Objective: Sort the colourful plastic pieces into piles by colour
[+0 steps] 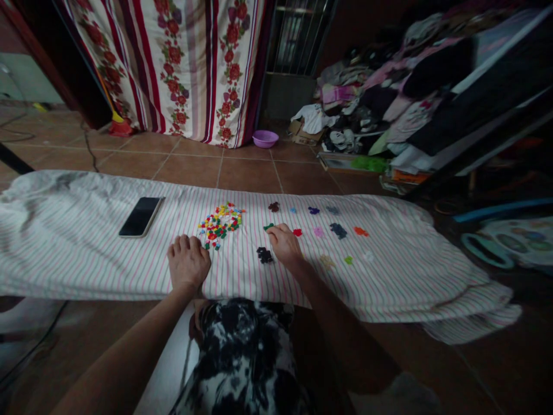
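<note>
**Right hand at the green pieces, single-colour heaps set apart**

Right hand (pixel 284 244): fingertips drawn together at the small green pieces (pixel 268 226); from where I stand, cannot tell whether one is gripped. Such a fine pose suits pieces this tiny.

Left hand (pixel 188 260): open, palm down, fingers slightly bent, holding nothing. Rests on the striped cloth (pixel 242 279), probably for support or to steady the fabric.

Nearby: black pieces (pixel 264 255) just below the green; red pieces (pixel 297 232) right of them; brown pieces (pixel 273 206) above. Gaps presumably keep colours from mixing.

Between the green heap and the phone (pixel 140 217): mixed-colour pile (pixel 222 222), near the left hand, within easy reach. Phone lies flat, well apart from the heaps, likely out of the working area.
</note>
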A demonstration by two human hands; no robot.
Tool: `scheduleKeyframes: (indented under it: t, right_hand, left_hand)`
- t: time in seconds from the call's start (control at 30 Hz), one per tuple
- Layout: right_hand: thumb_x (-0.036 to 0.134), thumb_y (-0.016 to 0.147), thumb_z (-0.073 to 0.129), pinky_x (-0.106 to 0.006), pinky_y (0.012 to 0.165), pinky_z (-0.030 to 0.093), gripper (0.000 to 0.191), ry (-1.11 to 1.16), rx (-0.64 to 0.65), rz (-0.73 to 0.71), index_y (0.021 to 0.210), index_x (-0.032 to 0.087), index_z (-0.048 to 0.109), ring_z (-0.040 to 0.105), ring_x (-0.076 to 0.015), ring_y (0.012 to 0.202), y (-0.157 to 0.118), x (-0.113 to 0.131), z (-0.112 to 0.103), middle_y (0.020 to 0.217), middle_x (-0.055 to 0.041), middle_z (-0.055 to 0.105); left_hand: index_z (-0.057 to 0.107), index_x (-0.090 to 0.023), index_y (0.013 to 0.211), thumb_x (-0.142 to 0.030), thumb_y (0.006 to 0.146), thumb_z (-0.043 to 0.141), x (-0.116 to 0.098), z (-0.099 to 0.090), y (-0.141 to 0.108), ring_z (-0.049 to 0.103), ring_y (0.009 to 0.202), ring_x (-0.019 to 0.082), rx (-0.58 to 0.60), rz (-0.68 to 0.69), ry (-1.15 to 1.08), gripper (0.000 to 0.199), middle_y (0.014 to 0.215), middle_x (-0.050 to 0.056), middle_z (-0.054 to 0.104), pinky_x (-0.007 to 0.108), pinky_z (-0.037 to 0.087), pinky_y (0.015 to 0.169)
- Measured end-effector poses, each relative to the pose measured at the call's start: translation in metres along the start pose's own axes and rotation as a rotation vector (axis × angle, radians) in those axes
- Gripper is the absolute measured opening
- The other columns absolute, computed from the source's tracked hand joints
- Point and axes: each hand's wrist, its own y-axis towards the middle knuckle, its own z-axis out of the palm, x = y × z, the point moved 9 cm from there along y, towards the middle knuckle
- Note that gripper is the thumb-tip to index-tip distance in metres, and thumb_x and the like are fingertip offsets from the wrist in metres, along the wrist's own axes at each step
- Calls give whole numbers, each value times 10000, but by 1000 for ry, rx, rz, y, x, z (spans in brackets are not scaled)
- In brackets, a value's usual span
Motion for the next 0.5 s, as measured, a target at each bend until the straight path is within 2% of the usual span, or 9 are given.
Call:
scheduleKeyframes:
  t: [0.1, 0.2, 0.37, 0.5]
  right_hand:
    - [101, 853, 450, -274, 801, 436, 274, 59, -37, -58, 945, 182, 695, 569, -173, 869, 1, 9, -2, 921, -62, 595]
    - [102, 862, 438, -272, 835, 441, 286, 105, -32, -130, 944, 195, 695, 572, -167, 899, 7, 28, 1, 942, -59, 601]
    - [96, 871, 422, -264, 886, 428, 325, 122, 60, -190, 1067, 191, 663, 566, -160, 955, 27, 63, 23, 1015, -68, 606]
    - [65, 863, 404, -267, 909, 413, 358, 93, 129, -179, 1113, 164, 639, 550, -168, 1013, 40, 75, 43, 1061, -85, 614]
  left_hand:
    - [553, -153, 935, -307, 856, 364, -1, 1, 0, 485, 1087, 286, 3, 2, 4, 256, 1049, 136, 565, 406, 350, 895]
    - [558, -148, 938, -308, 854, 369, -1, 1, 0, 484, 1085, 288, 11, 1, 3, 262, 1063, 148, 565, 412, 349, 898]
    - [561, -150, 948, -299, 856, 359, -1, 0, 0, 481, 1089, 281, 9, 0, -5, 268, 1069, 147, 564, 416, 344, 913]
    - [558, -150, 951, -302, 862, 349, -1, 2, 0, 472, 1108, 282, 10, 6, 6, 273, 1074, 145, 562, 417, 343, 925]
